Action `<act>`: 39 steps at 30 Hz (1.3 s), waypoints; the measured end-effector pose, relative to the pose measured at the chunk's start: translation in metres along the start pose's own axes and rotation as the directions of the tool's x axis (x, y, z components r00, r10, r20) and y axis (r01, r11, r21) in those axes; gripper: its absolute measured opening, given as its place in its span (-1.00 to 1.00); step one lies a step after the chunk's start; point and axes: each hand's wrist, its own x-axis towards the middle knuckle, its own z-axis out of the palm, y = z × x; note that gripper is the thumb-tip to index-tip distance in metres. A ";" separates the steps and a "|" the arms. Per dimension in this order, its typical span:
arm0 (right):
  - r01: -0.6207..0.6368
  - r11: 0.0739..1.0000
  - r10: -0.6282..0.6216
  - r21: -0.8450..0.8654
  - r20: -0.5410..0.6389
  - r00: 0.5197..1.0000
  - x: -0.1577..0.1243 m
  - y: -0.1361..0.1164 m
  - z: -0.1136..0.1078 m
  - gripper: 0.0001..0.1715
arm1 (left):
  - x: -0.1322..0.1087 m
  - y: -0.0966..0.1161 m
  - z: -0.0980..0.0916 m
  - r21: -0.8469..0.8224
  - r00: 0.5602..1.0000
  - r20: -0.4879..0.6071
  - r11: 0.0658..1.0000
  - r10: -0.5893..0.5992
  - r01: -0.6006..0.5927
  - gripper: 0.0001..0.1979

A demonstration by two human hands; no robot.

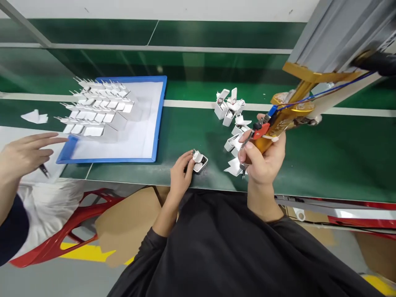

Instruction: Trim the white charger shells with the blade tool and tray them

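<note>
Before me was the green counter (pixel 328 165). On its left part lay the blue-rimmed tray (pixel 158 119), carrying rows of white pieces (pixel 94 131). My right hand (pixel 265 161) was closed around the golden tool (pixel 282 123). Beside it was a group of opened white cases (pixel 220 109). My left hand (pixel 180 173), half curled, held one small white case (pixel 199 164) near the front edge.

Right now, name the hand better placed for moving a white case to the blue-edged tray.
Probably the left hand: touching a white case, nearer the tray. The right hand grips a gold tool.
</note>
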 end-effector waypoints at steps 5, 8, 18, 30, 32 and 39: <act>0.059 0.998 -0.062 0.028 0.110 0.992 0.003 -0.006 0.027 -0.56 | -0.006 -0.003 0.011 0.191 0.984 0.165 0.977 0.066 -0.098 -0.47; 0.091 0.996 -0.093 0.025 0.129 0.987 0.006 -0.011 0.042 -0.48 | -0.007 0.003 0.019 0.200 0.983 0.179 0.976 0.046 -0.082 -0.61; 0.171 0.981 -0.158 -0.090 0.131 0.979 0.010 -0.016 0.057 -0.43 | -0.015 0.024 0.005 0.083 0.980 0.180 0.991 0.085 -0.102 -0.58; 0.246 0.969 -0.243 -0.005 0.159 0.957 0.007 -0.012 0.060 -0.55 | -0.014 0.036 -0.008 0.198 0.980 0.134 0.965 0.148 -0.172 -0.65; 0.230 0.972 -0.220 -0.040 0.180 0.959 0.007 -0.010 0.059 -0.54 | -0.014 0.036 -0.009 0.206 0.977 0.140 0.960 0.162 -0.189 -0.65; 0.248 0.969 -0.248 0.019 0.144 0.958 0.009 0.000 0.058 -0.59 | -0.012 0.039 -0.010 0.211 0.970 0.139 0.950 0.202 -0.228 -0.62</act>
